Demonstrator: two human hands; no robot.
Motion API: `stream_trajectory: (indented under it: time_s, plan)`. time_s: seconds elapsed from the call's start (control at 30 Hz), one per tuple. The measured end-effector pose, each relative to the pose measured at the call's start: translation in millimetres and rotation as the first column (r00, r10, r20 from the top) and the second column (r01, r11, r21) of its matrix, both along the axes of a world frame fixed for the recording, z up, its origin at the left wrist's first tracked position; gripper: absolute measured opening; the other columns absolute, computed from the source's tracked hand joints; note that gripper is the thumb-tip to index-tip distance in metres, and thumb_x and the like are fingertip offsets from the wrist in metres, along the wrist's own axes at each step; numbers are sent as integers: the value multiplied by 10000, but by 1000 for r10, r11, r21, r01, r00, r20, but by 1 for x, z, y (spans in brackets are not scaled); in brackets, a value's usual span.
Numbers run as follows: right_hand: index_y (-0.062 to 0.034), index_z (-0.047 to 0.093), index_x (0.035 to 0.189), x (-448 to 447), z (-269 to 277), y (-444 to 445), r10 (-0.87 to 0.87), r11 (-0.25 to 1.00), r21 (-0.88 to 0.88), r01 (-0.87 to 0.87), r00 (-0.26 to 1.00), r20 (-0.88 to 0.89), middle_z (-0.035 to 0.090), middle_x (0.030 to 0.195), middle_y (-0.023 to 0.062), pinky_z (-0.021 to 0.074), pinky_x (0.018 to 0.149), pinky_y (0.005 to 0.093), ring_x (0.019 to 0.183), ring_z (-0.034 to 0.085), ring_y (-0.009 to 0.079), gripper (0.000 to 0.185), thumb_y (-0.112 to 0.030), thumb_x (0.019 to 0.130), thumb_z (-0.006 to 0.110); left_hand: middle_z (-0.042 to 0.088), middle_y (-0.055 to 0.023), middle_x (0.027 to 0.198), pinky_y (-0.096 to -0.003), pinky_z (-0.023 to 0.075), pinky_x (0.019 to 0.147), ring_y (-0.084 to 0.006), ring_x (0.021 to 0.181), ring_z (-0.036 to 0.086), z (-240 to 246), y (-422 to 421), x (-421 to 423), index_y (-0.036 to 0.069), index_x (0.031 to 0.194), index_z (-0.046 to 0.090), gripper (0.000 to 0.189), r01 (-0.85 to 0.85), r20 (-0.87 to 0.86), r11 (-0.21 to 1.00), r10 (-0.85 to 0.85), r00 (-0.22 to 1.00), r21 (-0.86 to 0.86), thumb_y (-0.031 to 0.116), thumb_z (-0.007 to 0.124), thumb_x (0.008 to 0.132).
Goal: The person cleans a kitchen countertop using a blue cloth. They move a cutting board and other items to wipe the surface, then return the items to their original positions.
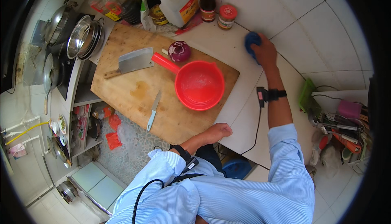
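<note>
My right hand [266, 52] grips a bunched blue cloth [252, 44] against the white tiled counter [244, 101], close to the wall. Curled in on itself, my left hand [220, 131] is at the counter's near side, by the corner of a wooden cutting board [122, 43]; nothing shows in its fingers. On the board sits a red plastic ladle [200, 86], its handle pointing to the far left. Behind it is a red onion [179, 51]. A cleaver [136, 61] lies left of the ladle, and a small knife with a light blue handle [154, 111] lies nearer me.
Beyond the board stand a sauce bottle [207, 4], a red-lidded jar [227, 16] and a white plastic jug [180, 5]. Stacked metal bowls [79, 39] are at the left. A utensil rack [345, 123] is on the right. A cable [259, 123] hangs from my right wrist strap.
</note>
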State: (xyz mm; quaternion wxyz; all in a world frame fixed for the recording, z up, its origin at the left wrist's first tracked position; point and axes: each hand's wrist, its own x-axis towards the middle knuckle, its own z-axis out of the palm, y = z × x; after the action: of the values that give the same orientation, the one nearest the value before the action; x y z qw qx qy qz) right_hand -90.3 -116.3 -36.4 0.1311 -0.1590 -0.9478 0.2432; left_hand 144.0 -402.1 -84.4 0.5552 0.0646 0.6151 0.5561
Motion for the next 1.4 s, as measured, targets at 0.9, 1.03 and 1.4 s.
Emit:
stream_trajectory:
  time_s: [0.9,1.03,1.4]
  plan:
    - [-164,705,1110,-11,6,-68,509,812,184,-553,827,239,659,1102,64,552,850,446,1073,610,294,360,-72,767,652,672,-31,984,-267,471,853,-124,933,591,0,-4,-5,19,1063,684,237,-10,17,997,8,1000,78,210,644,928]
    - [-157,738,1009,15,36,-48,399,852,166,-497,820,410,673,1023,95,557,819,455,1022,640,313,265,-101,764,652,665,-22,978,-265,468,834,-120,920,582,8,-6,-8,20,1076,681,254,-3,28,998,1,1000,63,220,638,925]
    - [-184,713,1128,-66,-9,-137,599,763,161,-626,778,188,611,1172,86,547,870,445,1095,602,321,345,-109,794,662,676,-46,1052,-284,463,915,-132,1002,607,1,-7,-5,19,1091,674,253,-27,68,996,21,997,84,229,619,961]
